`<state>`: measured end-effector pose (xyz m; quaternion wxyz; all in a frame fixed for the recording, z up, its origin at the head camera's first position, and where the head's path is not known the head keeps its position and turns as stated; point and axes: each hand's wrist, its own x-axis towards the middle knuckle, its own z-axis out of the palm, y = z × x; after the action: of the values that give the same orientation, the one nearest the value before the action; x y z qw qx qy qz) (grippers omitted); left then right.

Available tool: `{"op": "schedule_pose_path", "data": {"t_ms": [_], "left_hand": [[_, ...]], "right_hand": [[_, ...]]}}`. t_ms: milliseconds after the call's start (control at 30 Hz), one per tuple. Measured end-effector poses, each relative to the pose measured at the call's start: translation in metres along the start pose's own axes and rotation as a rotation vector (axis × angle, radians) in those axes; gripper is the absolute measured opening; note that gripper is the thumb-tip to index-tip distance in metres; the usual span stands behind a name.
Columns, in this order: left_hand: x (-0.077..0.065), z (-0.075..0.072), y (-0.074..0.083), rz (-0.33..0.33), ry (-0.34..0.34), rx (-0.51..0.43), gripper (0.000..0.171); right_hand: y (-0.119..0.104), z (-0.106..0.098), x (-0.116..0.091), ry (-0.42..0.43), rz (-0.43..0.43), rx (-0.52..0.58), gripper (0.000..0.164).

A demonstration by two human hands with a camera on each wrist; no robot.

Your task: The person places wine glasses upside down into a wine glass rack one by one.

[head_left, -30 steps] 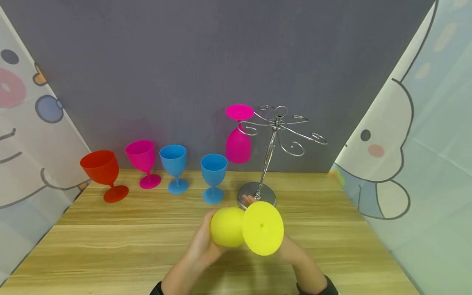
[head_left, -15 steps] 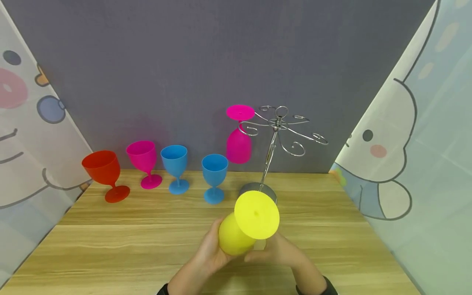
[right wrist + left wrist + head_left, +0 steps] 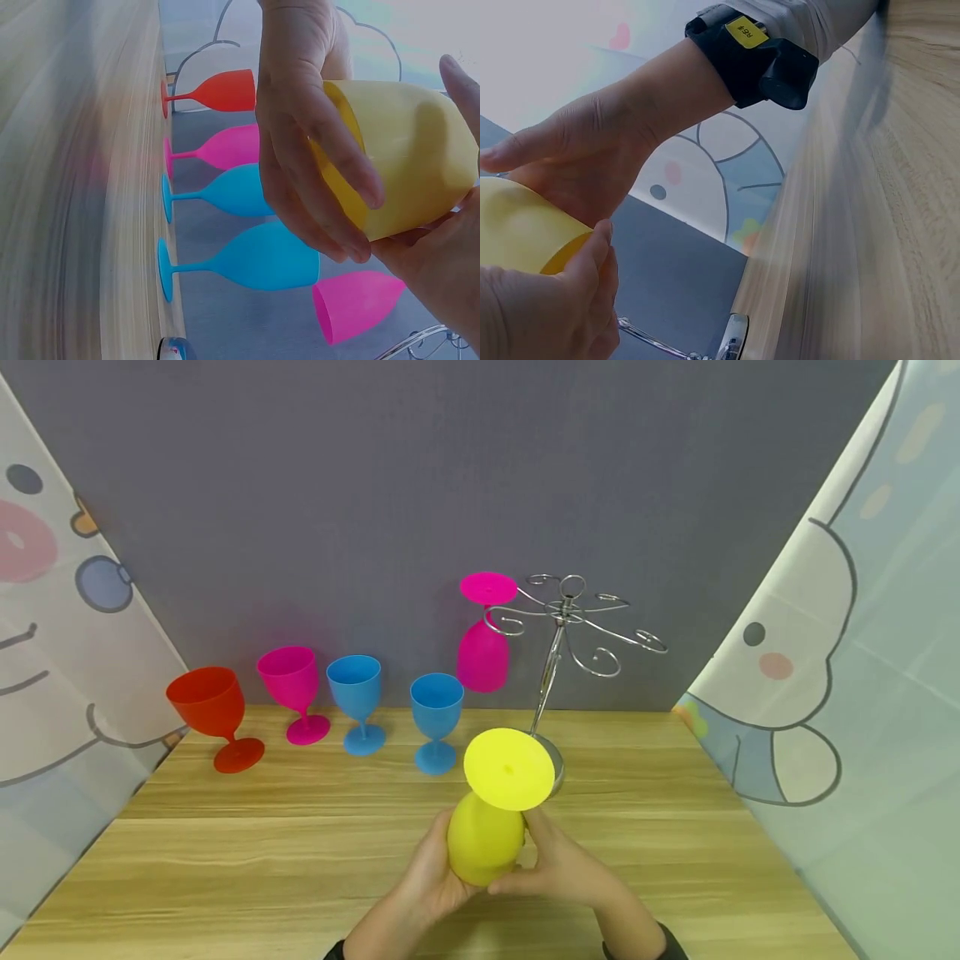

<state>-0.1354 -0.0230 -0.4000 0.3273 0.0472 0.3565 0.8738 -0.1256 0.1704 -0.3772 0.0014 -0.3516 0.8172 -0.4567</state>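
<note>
A yellow plastic goblet is held upside down over the table, its round base up and tilted. My left hand grips the bowl from the left; in the right wrist view its fingers lie across the rim. From the other side my right hand holds the bowl between thumb and fingers, some of them hidden behind it. Beyond stands a chrome goblet rack with curled arms. A magenta goblet hangs upside down from one of its left arms.
Upright along the back of the wooden table are a red goblet, another magenta goblet and two blue ones, the left blue goblet and the right blue goblet. A grey panel rises behind.
The yellow goblet has tipped more upright, its base moving up and left in the head view. My right hand has come from behind the base onto the bowl. The other goblets stay put.
</note>
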Motion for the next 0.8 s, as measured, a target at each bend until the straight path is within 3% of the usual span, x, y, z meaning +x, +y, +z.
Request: {"op": "schedule_pose_path", "data": {"t_ms": [167,333,800], "left_hand": [[-0.0007,0.0012,-0.002,-0.005,0.002,-0.014,0.05],[-0.001,0.0025,-0.0046,-0.006,0.023,-0.002,0.052],[-0.0005,0.0055,-0.0092,0.011,0.052,-0.002,0.051]], "right_hand": [[0.0001,0.0013,0.001,0.014,0.045,-0.023,0.109],[-0.0016,0.0013,0.0036,0.046,0.088,-0.038,0.101],[0.002,0.0001,0.0053,0.043,0.086,0.024,0.094]]}}
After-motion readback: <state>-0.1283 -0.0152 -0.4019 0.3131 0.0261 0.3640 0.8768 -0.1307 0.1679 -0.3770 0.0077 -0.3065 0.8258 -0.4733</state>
